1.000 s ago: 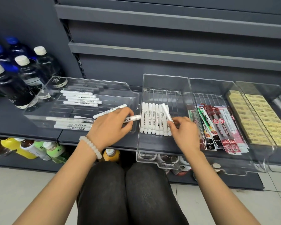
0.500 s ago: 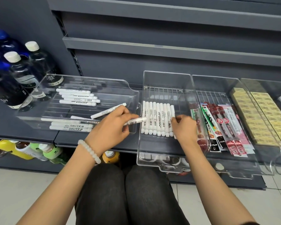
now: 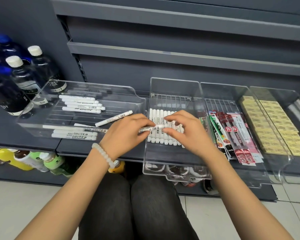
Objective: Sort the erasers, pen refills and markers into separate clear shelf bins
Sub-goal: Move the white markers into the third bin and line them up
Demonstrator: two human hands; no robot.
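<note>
Your left hand and right hand are both pinching one white marker, covering part of the marker row.

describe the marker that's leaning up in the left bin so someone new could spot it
Find the wide clear bin at the shelf's left end, beside the bottles. Near its right end, one white marker lies diagonally, alone; the others lie level in groups.

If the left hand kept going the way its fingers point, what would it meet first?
Probably the right hand, whose fingers already touch the far end of the white marker that the left hand pinches; depth is unclear.
</note>
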